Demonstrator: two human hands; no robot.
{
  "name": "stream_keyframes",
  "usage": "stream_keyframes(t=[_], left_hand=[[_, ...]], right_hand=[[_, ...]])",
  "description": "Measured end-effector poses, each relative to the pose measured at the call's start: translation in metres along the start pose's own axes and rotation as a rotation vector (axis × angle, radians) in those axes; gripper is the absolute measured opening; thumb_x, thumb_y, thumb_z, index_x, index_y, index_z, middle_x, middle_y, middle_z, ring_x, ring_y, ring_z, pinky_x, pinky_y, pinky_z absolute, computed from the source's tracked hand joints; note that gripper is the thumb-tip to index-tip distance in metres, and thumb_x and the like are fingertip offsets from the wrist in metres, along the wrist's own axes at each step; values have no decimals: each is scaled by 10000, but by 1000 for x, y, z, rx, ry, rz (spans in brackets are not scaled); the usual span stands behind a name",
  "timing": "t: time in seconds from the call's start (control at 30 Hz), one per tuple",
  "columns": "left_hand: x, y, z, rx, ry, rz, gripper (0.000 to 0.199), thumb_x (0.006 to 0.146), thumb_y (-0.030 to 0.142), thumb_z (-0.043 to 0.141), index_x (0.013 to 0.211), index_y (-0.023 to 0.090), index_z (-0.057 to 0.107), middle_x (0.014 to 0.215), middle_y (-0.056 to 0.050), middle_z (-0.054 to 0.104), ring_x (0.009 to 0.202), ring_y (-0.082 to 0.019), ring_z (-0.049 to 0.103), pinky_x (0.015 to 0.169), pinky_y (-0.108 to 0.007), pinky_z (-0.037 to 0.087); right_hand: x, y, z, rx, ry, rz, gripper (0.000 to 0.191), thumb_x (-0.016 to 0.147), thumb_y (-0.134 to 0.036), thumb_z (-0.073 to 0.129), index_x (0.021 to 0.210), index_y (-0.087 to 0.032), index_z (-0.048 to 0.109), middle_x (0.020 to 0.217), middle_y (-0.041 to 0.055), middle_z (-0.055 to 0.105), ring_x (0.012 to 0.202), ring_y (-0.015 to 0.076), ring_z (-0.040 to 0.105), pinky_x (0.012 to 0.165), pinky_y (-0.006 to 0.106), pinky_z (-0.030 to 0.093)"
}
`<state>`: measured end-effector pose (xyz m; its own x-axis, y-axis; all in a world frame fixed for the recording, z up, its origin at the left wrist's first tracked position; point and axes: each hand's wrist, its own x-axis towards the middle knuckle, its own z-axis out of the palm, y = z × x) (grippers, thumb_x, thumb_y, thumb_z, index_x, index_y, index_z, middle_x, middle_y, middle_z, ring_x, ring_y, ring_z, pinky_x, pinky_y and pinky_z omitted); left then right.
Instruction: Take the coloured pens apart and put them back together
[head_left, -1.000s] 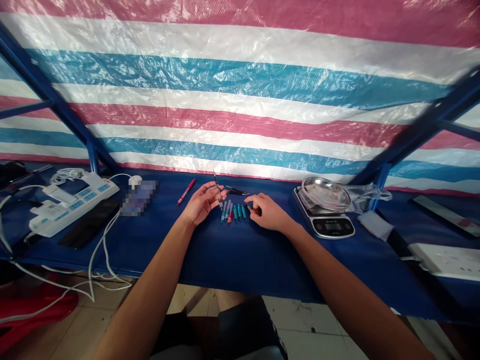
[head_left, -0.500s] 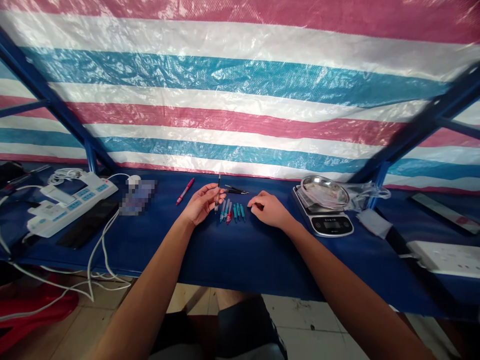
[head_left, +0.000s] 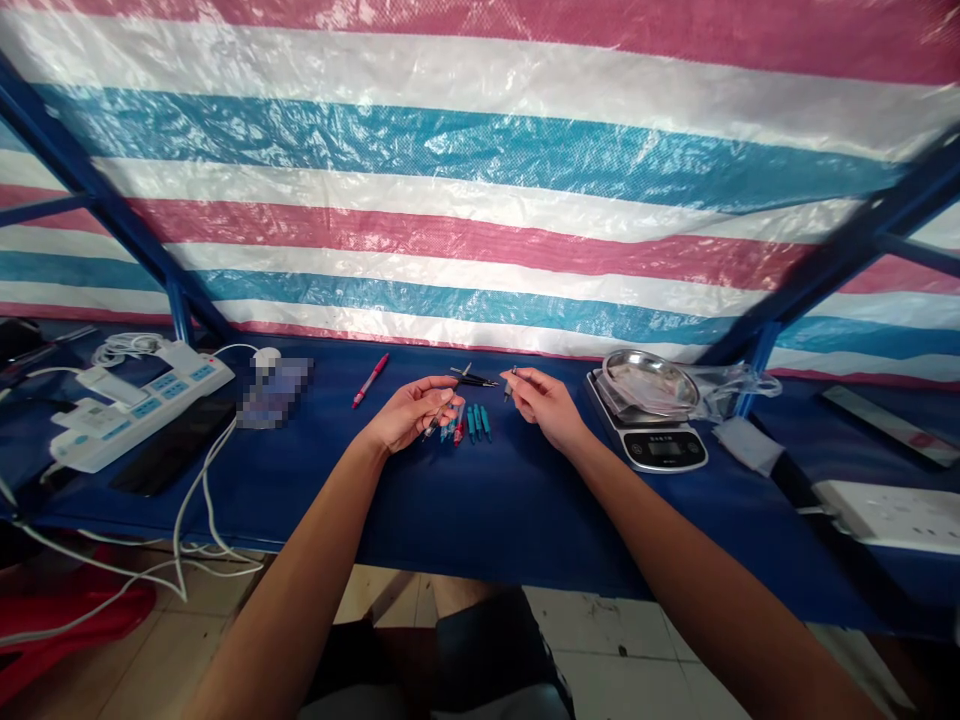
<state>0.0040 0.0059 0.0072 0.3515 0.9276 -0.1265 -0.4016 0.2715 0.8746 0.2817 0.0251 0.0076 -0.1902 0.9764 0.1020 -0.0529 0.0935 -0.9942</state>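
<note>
My left hand (head_left: 418,412) pinches a slim pen (head_left: 460,378), slanted with its thin dark end pointing up and away; fingers cover its middle. Across from it, my right hand (head_left: 546,402) is closed on a short pen part (head_left: 510,385), dark and partly clear, held between thumb and fingertips. Between the hands, several teal pen parts (head_left: 478,424) lie side by side on the blue table. Left of these are clear pen barrels with blue and red bits (head_left: 458,432), partly hidden by my left fingers. Thin black pen pieces (head_left: 475,379) lie just beyond.
A red pen (head_left: 371,381) lies to the left. A kitchen scale (head_left: 664,450) with a metal bowl (head_left: 649,384) stands at right, beside a plastic bag (head_left: 724,392). Far left are a white power strip (head_left: 142,410), cables and a dark phone (head_left: 174,450). Another white strip (head_left: 896,515) sits right.
My left hand has tilted the pen from upright to a slant. My right hand has risen slightly from the table, and a short pen part now shows in its fingers.
</note>
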Motion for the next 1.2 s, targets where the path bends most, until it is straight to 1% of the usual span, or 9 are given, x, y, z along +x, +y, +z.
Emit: stream_keyframes(t=[0.03,0.07,0.17,0.23,0.37,0.6,0.67,0.97,1.2], left_hand=[[0,0,0,16,-15,-13,461,828,286,953,1210,134,744,1025,-133,830,685,-140,766,602,-198,605],[-1,-1,1,34,-31,-25,450,824,294,957,1187,132,747,1014,-133,832,673,-141,763,595,-201,598],[-1,-1,2,88,-54,-52,398,809,334,967,1073,128,753,992,-135,835,647,-141,755,558,-192,565],[-1,-1,3,116,-56,-60,373,808,354,967,1007,127,748,985,-136,836,636,-137,747,552,-191,554],[-2,1,5,160,-61,-60,356,820,373,956,965,133,738,981,-136,835,627,-137,734,566,-210,556],[-1,1,6,161,-60,-65,362,806,378,962,959,143,734,972,-131,839,622,-141,733,564,-216,552],[-1,0,6,166,-60,-66,359,806,380,962,957,145,736,968,-129,839,620,-142,734,560,-216,548],[-1,0,5,161,-57,-97,367,803,364,965,975,155,717,965,-128,837,652,-165,750,575,-241,537],[-2,1,8,202,-58,-97,402,795,416,967,960,154,711,943,-127,830,645,-165,742,570,-241,535]], right_hand=[[-1,-3,1,107,-15,29,430,889,-587,821,1128,-232,781,655,-40,551,511,105,373,477,272,256],[-3,-5,3,198,-23,51,444,868,-571,851,1151,-233,789,685,-35,557,532,100,383,479,263,245],[-6,-10,6,327,-39,100,420,843,-544,888,1118,-239,800,838,20,672,643,117,504,493,246,273],[-8,-12,8,325,-49,114,404,836,-550,892,1082,-243,798,915,51,728,706,143,563,496,246,289],[-9,-10,11,301,-40,96,409,834,-569,886,1087,-262,790,963,67,766,753,175,604,505,258,315],[-8,-8,10,340,39,77,411,851,-586,866,1093,-266,777,955,54,761,749,169,614,522,269,361],[-7,-8,10,340,41,74,407,850,-583,868,1089,-266,780,960,55,764,757,171,618,527,273,375],[-10,-6,13,327,-64,104,392,850,-555,879,1077,-245,798,939,62,758,772,176,629,568,280,438],[-9,-5,9,309,-134,134,350,865,-520,875,1043,-226,813,904,66,761,741,158,621,551,262,416]])
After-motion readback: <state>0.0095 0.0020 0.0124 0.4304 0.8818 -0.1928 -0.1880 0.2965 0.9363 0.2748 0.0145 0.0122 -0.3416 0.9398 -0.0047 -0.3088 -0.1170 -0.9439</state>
